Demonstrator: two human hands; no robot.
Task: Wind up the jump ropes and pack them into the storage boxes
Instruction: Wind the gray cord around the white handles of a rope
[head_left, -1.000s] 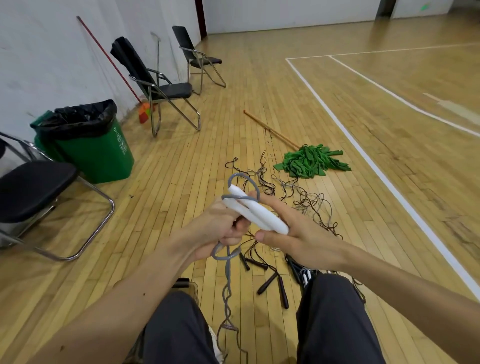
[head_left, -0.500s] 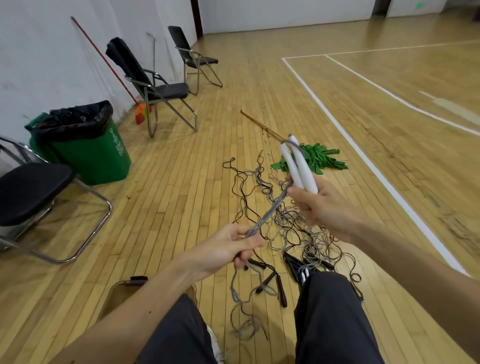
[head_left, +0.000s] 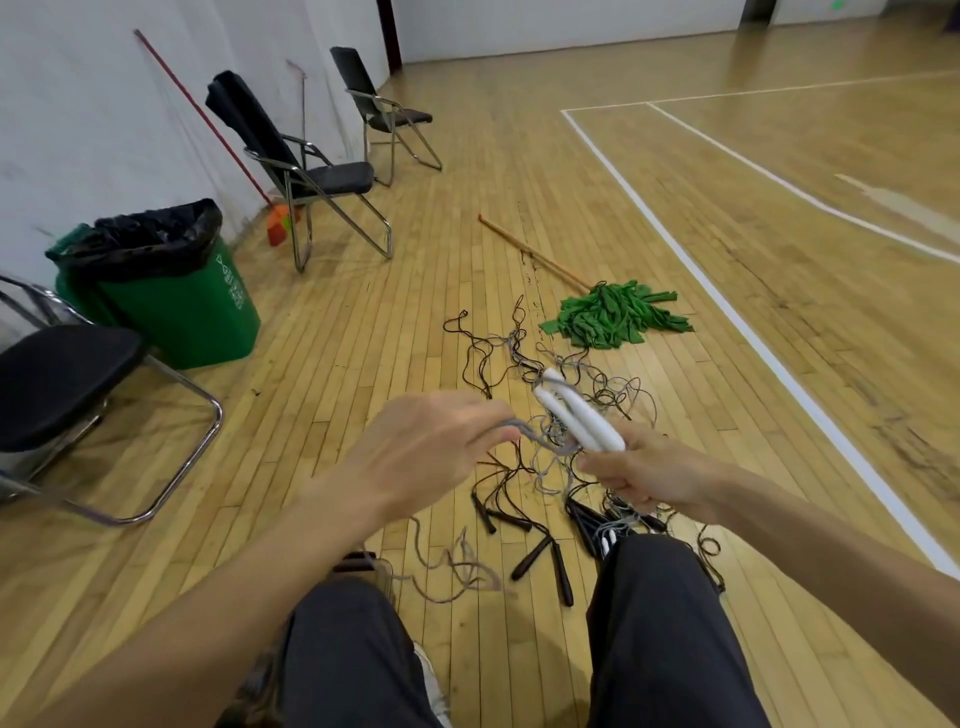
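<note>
Head view, sports hall: my right hand (head_left: 649, 478) curls tight round the two white handles (head_left: 582, 415) of a jump rope, held in the air over the tangle of other ropes (head_left: 519, 358) on the wooden floor (head_left: 363, 322), handle tips pointing away. My left hand (head_left: 431, 452), back up and blurred, sits just beside it, pinching the grey cord (head_left: 524, 431) at its fingertips. I judge the cord light, limp and quick to kink or snag, best taken close to the rigid handles, which give the sure hold.

Left hand (head_left: 426, 452) pinched on rope (head_left: 519, 429), right hand (head_left: 649, 473) curled round handles (head_left: 582, 415)
</note>
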